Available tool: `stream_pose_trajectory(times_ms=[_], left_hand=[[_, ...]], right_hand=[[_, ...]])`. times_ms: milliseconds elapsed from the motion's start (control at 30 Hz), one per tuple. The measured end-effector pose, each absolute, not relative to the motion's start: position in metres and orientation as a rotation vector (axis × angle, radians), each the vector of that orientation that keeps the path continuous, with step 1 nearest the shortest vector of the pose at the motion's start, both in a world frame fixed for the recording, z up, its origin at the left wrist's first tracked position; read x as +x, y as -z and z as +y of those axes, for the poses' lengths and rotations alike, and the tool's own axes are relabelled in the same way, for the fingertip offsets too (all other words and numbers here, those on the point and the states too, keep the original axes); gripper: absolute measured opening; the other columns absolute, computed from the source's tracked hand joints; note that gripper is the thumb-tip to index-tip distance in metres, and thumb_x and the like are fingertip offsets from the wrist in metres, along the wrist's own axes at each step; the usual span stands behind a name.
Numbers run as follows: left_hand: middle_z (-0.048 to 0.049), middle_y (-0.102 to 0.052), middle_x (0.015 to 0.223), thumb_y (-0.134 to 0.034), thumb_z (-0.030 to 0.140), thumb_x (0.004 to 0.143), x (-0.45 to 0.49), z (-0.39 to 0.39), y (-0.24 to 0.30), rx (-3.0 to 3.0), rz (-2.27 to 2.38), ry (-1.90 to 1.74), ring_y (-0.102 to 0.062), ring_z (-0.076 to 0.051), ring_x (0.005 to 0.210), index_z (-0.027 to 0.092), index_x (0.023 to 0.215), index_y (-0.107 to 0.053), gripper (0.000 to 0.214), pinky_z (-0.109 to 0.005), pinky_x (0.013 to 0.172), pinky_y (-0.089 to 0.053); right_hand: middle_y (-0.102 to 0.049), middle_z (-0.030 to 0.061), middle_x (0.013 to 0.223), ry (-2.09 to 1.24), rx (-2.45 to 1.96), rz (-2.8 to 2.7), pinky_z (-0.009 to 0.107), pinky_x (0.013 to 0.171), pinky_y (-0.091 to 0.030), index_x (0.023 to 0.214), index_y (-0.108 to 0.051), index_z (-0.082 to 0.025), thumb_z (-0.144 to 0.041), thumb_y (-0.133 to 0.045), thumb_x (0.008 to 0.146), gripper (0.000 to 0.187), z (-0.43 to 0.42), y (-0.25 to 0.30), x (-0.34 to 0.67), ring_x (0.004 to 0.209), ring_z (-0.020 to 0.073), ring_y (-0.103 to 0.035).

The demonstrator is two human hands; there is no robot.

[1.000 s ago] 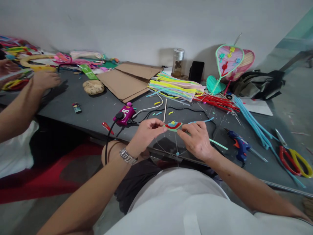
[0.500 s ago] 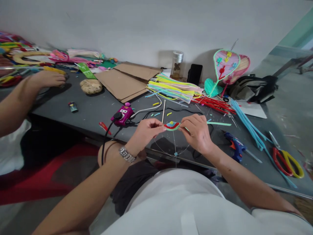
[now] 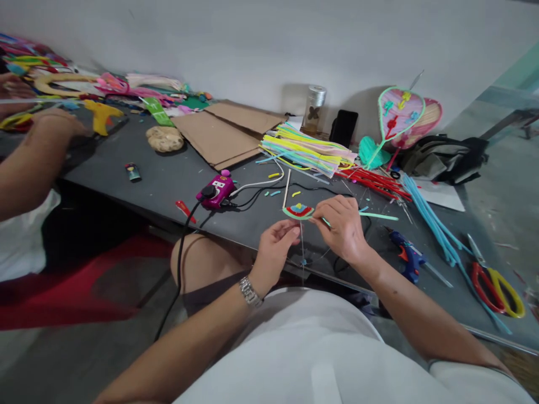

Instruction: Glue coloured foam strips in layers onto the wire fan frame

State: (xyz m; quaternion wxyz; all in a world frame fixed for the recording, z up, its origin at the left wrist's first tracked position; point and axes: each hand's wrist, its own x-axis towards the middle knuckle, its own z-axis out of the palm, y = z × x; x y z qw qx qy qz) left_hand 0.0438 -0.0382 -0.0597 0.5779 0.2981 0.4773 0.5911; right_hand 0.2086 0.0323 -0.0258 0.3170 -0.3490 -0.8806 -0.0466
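A small half-round piece [image 3: 298, 211] of pipe cleaners has a yellow centre, blue and red bands and a pale green outer edge. My right hand [image 3: 343, 227] is closed in a pinch on its right end, where a green pipe cleaner [image 3: 381, 216] sticks out past the hand. Just below the piece, my left hand [image 3: 278, 247] has curled fingers, with the thumb slightly apart from them; it is clear of the piece's left end. A thin wire [image 3: 302, 244] with a small blue knot [image 3: 303, 262] runs down beside the left fingertips.
A purple power strip [image 3: 217, 191] with cords lies left of my hands. On the right are a blue glue gun [image 3: 406, 252], scissors [image 3: 497, 286] and blue pipe cleaners [image 3: 433, 219]. Pipe-cleaner bundles [image 3: 307, 148] and cardboard [image 3: 223, 137] lie behind. A co-worker's arm [image 3: 37, 146] reaches in at left.
My left hand has let go of the piece's left end and moved down and right. My right hand keeps its pinch. At left, the co-worker's hand has moved off a yellow glue gun.
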Motion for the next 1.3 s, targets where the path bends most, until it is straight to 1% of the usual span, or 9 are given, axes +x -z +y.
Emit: stream_pose_trajectory(times_ms=[167, 233, 333, 400, 500, 667, 833, 1067, 1300], left_hand=[[-0.0022, -0.071, 0.081, -0.086, 0.042, 0.067, 0.057, -0.019, 0.059, 0.562, 0.994, -1.439, -0.066, -0.013, 0.077, 0.017, 0.081, -0.068, 0.034, -0.026, 0.075, -0.054], [-0.0003, -0.069, 0.078, -0.086, 0.04, 0.066, 0.059, -0.018, 0.059, 0.542, 0.985, -1.457, -0.065, -0.012, 0.073, 0.017, 0.077, -0.064, 0.034, -0.025, 0.073, -0.054], [0.0009, -0.068, 0.077, -0.085, 0.039, 0.066, 0.061, -0.018, 0.058, 0.518, 0.977, -1.45, -0.065, -0.011, 0.071, 0.017, 0.078, -0.063, 0.033, -0.025, 0.071, -0.054], [0.0024, -0.066, 0.075, -0.083, 0.037, 0.067, 0.062, -0.017, 0.058, 0.511, 0.991, -1.454, -0.062, -0.01, 0.068, 0.018, 0.078, -0.063, 0.031, -0.024, 0.07, -0.054], [0.0036, -0.064, 0.073, -0.082, 0.036, 0.067, 0.063, -0.016, 0.058, 0.532, 0.997, -1.465, -0.059, -0.009, 0.066, 0.018, 0.075, -0.061, 0.028, -0.024, 0.068, -0.052], [0.0033, -0.064, 0.072, -0.081, 0.038, 0.068, 0.064, -0.016, 0.057, 0.54, 0.96, -1.467, -0.058, -0.01, 0.066, 0.018, 0.072, -0.06, 0.029, -0.025, 0.068, -0.051], [0.0038, -0.063, 0.07, -0.082, 0.037, 0.066, 0.065, -0.018, 0.056, 0.427, 0.929, -1.479, -0.057, -0.01, 0.065, 0.019, 0.072, -0.058, 0.031, -0.023, 0.065, -0.049], [0.0028, -0.062, 0.075, -0.081, 0.04, 0.069, 0.066, -0.016, 0.062, 0.442, 0.906, -1.568, -0.059, -0.012, 0.071, 0.019, 0.075, -0.058, 0.032, -0.024, 0.066, -0.05], [0.0033, -0.058, 0.065, -0.077, 0.04, 0.073, 0.066, -0.011, 0.065, 0.547, 0.913, -1.65, -0.051, -0.011, 0.062, 0.018, 0.07, -0.057, 0.03, -0.025, 0.063, -0.045]], right_hand=[[-0.072, 0.0038, 0.091, 0.13, -0.936, -2.35, 0.037, 0.08, -0.031, 0.08, -0.061, -0.021, -0.023, -0.063, 0.098, 0.018, 0.031, 0.027, 0.211, 0.086, 0.02, -0.057], [-0.072, 0.0054, 0.098, 0.184, -0.933, -2.348, 0.037, 0.082, -0.032, 0.082, -0.062, -0.021, -0.022, -0.063, 0.097, 0.015, 0.028, 0.028, 0.212, 0.091, 0.021, -0.057], [-0.071, 0.0081, 0.111, 0.352, -0.919, -2.34, 0.038, 0.085, -0.032, 0.083, -0.063, -0.021, -0.018, -0.061, 0.096, 0.014, 0.019, 0.029, 0.21, 0.099, 0.0231, -0.055], [-0.071, 0.0067, 0.105, 0.422, -0.898, -2.369, 0.038, 0.083, -0.03, 0.083, -0.064, -0.021, -0.015, -0.058, 0.097, 0.017, 0.014, 0.03, 0.206, 0.093, 0.0223, -0.053], [-0.07, 0.0046, 0.091, 0.411, -0.877, -2.425, 0.038, 0.08, -0.028, 0.085, -0.065, -0.021, -0.014, -0.056, 0.097, 0.017, 0.011, 0.03, 0.201, 0.084, 0.0208, -0.05], [-0.071, 0.0062, 0.093, 0.403, -0.927, -2.427, 0.039, 0.081, -0.027, 0.088, -0.066, -0.02, -0.016, -0.056, 0.098, 0.015, 0.013, 0.03, 0.196, 0.087, 0.0215, -0.053], [-0.072, 0.0056, 0.093, 0.411, -0.874, -2.456, 0.039, 0.083, -0.027, 0.09, -0.068, -0.02, -0.016, -0.059, 0.097, 0.012, 0.013, 0.032, 0.194, 0.086, 0.0214, -0.054], [-0.071, 0.0051, 0.09, 0.418, -0.885, -2.47, 0.04, 0.083, -0.028, 0.083, -0.067, -0.022, -0.015, -0.058, 0.097, 0.018, 0.016, 0.026, 0.191, 0.086, 0.0213, -0.053], [-0.069, 0.0049, 0.085, 0.504, -0.846, -2.529, 0.04, 0.082, -0.028, 0.084, -0.067, -0.02, -0.017, -0.055, 0.1, 0.02, 0.022, 0.013, 0.187, 0.082, 0.0206, -0.051]])
